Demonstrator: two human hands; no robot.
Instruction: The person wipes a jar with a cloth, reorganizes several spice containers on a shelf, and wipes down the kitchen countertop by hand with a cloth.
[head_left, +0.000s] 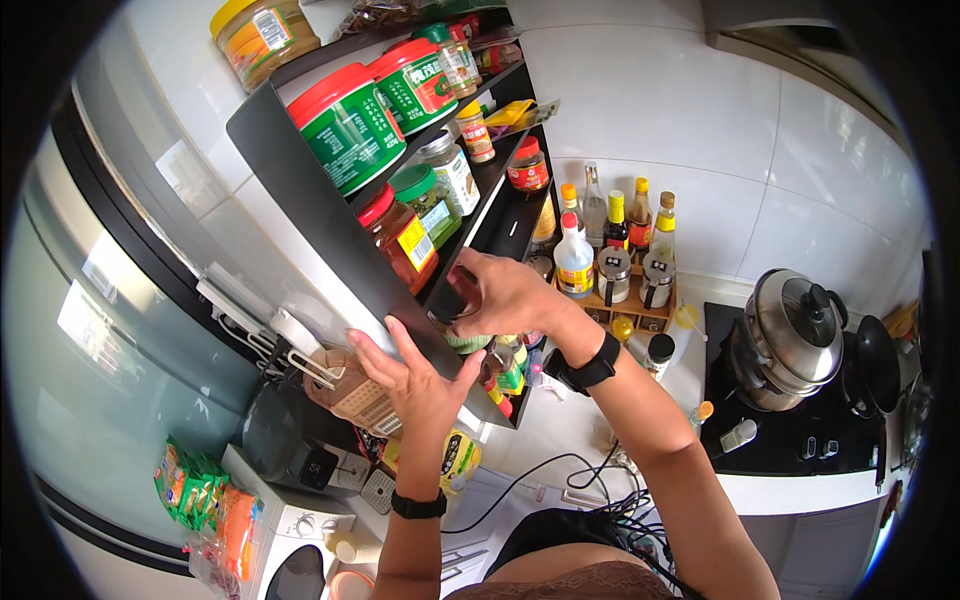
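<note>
My left hand has its fingers spread against the outer side panel of a black spice rack. My right hand reaches into a lower compartment of this rack, thumb and fingers curled around a dark object. The hand hides much of that object, and its grip cannot be made out. Right above, a red-lidded jar stands beside a green-lidded jar and a silver-lidded jar. Below my right hand, a pale green lid and small bottles fill the bottom compartment.
Large green tubs sit higher up. To the right are sauce bottles around a wooden condiment rack, then a steamer pot and a wok on a black cooktop. Black cables hang near my body.
</note>
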